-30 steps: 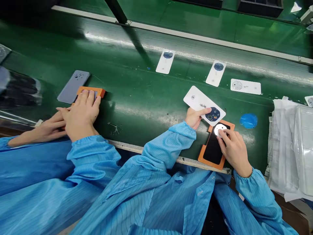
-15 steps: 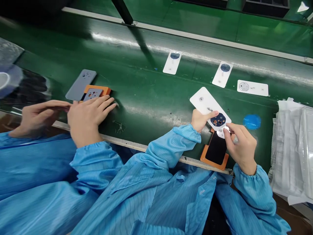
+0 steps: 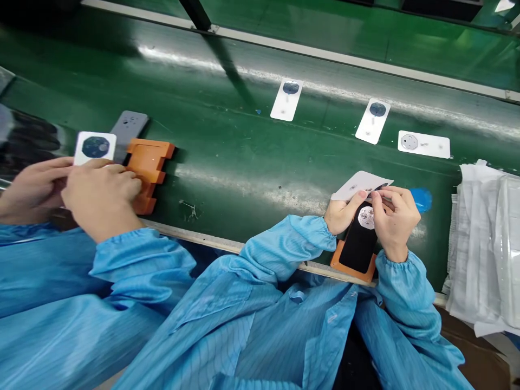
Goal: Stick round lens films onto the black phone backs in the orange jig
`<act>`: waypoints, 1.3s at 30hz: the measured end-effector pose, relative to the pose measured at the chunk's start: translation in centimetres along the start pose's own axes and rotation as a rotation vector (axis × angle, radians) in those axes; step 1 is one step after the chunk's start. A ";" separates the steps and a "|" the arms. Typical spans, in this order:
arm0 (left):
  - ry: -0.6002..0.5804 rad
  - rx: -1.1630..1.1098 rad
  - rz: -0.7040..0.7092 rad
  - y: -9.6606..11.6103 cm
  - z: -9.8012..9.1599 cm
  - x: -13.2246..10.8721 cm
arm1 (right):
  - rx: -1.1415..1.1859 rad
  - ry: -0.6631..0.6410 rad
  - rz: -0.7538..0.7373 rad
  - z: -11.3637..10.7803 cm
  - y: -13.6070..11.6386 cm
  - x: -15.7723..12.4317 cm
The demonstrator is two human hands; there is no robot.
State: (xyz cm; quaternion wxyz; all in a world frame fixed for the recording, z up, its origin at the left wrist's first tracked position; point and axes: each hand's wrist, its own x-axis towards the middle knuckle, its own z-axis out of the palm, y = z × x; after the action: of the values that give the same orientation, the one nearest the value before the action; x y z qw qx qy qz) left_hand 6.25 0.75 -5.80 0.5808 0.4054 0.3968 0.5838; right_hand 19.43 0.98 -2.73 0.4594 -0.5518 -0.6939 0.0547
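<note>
My left hand [image 3: 340, 215] grips a white backing card [image 3: 361, 186] from below and tilts it nearly flat. My right hand [image 3: 397, 215] pinches the card's right end, where a dark round piece was; its fingers hide that piece. Both hands hover over a black back panel [image 3: 357, 246] that lies in an orange jig [image 3: 351, 268] at the belt's near edge. A round silver piece [image 3: 366, 216] sits at the panel's top end.
At left a co-worker's hands [image 3: 99, 192] hold a white card with a dark disc [image 3: 95, 146], beside an orange jig [image 3: 148, 162] and a grey panel [image 3: 129, 124]. Three white cards [image 3: 287, 100] lie on the green belt [image 3: 244, 146]. A blue sticker [image 3: 422, 199] and stacked white bags [image 3: 487, 244] are on the right.
My right hand left the silver piece on the panel and moved up to pinch the card's end. The card tipped flatter. The co-worker lifted a panel off the jig and now holds a card.
</note>
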 end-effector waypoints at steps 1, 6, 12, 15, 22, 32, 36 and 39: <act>0.004 0.024 -0.007 -0.1 -0.1 -0.1 | 0.013 -0.009 0.015 0.0 0.0 0.0; 0.034 0.043 -0.041 0.4 -0.2 -0.7 | 0.011 -0.029 0.058 -0.1 -0.5 0.0; -0.078 -0.004 0.082 2.6 0.8 -1.9 | -0.013 0.053 0.000 -0.8 -1.7 0.0; -0.095 0.002 0.139 3.4 1.3 -2.1 | 0.022 0.093 0.012 -1.1 -2.2 -0.1; -0.107 0.098 0.139 3.3 1.8 -2.4 | 0.001 0.122 0.051 -1.2 -3.1 0.1; -0.128 -0.028 0.052 3.1 1.4 -2.7 | -0.026 0.127 -0.020 -1.1 -3.4 0.5; -0.016 -0.175 -0.102 1.8 1.5 -2.2 | -0.101 0.117 -0.037 -1.9 -1.6 1.0; 0.148 -0.393 -0.220 1.6 1.4 -0.9 | -0.205 0.147 0.137 -4.2 3.4 1.3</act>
State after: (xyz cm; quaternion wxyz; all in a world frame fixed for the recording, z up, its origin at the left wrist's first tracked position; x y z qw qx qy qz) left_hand 6.96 -0.16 -3.80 0.6781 0.1948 0.3590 0.6111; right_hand 24.85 1.56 -1.53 0.4455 -0.6443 -0.6211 -0.0256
